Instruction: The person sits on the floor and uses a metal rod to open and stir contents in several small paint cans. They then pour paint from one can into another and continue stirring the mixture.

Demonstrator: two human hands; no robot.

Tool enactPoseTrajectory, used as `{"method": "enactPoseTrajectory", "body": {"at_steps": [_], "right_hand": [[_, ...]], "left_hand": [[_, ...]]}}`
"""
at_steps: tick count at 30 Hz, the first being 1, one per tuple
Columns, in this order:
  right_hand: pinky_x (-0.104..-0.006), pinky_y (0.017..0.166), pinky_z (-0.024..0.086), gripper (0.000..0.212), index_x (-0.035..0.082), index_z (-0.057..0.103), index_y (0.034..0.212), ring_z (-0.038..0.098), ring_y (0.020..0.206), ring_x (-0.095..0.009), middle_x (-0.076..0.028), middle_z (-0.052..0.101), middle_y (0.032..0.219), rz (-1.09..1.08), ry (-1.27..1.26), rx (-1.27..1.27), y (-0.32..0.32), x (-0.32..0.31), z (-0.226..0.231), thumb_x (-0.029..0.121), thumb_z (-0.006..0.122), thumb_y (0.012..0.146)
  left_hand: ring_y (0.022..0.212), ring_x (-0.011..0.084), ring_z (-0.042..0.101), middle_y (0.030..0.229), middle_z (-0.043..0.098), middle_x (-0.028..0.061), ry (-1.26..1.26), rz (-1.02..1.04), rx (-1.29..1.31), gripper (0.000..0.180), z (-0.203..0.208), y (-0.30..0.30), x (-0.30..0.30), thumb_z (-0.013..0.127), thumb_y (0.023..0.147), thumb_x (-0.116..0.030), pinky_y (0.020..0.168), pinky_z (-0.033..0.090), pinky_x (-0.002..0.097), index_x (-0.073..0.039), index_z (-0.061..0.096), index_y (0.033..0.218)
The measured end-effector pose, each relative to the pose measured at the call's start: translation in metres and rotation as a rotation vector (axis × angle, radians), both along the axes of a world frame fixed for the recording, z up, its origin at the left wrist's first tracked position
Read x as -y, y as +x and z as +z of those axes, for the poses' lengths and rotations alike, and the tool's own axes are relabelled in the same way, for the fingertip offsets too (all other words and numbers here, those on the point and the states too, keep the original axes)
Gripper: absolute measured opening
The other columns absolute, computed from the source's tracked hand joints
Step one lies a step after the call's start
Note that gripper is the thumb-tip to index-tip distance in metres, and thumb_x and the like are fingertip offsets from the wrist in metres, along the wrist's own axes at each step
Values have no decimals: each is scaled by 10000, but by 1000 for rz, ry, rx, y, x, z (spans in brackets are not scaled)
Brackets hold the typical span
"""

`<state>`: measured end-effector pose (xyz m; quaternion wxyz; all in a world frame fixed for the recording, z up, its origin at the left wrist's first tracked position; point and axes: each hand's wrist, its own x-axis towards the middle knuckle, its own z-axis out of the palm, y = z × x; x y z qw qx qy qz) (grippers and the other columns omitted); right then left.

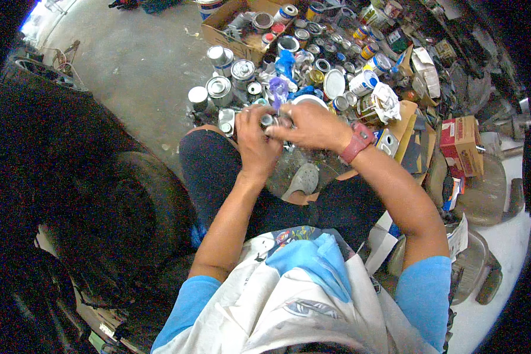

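Note:
Both my hands meet in front of me, above my bent knees. Curled fingers of my left hand point(256, 141) close round a small object with a round grey end point(267, 120); most of it is hidden, so its kind is unclear. My right hand point(318, 127), a red watch on its wrist, comes in from the right with thumb and fingers pinched together against that object's side. Whatever lies in the pinch is hidden and slightly blurred. Just beyond the fingers is a crumpled purple piece point(279, 89). A square metal can point(226, 121) stands left of my left hand.
Paint cans point(219, 89) and many tins crowd the floor ahead. Further back is a cardboard box point(233, 42) of cans. At my right are a red-and-tan carton point(461, 144) and chairs point(484, 189). A dark tyre point(150, 206) stands close on my left.

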<state>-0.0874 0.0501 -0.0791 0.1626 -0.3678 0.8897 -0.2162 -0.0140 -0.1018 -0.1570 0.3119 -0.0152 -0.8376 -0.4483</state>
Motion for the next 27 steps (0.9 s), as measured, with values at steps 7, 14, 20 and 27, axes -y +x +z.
{"method": "enactPoseTrajectory", "body": {"at_steps": [7, 14, 20, 27], "right_hand": [[-407, 715, 524, 468, 18, 658, 994, 676, 801, -260, -145, 692, 877, -390, -390, -240, -77, -82, 27, 449, 498, 1076], [-351, 756, 516, 547, 65, 701, 1109, 662, 872, -197, -163, 698, 1038, -507, -487, -155, -48, -91, 16, 550, 450, 1079], [-499, 811, 560, 228, 73, 716, 990, 717, 902, -383, -204, 733, 1020, -238, -230, -186, 19, -34, 3, 280, 620, 977], [-543, 763, 549, 243, 69, 676, 1093, 711, 869, -400, -192, 730, 934, -140, -182, -228, 27, -23, 7, 277, 626, 977]], "left_hand": [[970, 335, 619, 1019, 614, 143, 114, -26, 30, 281, 7, 0, 5, 778, 827, -74, 886, 491, 428, -48, 585, 1031], [1102, 360, 572, 1146, 578, 177, 173, -133, 60, 325, -3, 2, 6, 717, 905, -133, 1014, 438, 447, -27, 574, 1177], [1160, 386, 566, 1225, 575, 194, 85, -167, 17, 482, -2, 2, 0, 800, 874, -157, 1042, 438, 470, -25, 555, 1267], [1143, 350, 594, 1231, 606, 170, 101, -161, 93, 575, -2, 14, -7, 842, 815, -104, 996, 473, 443, -32, 555, 1308]]}}
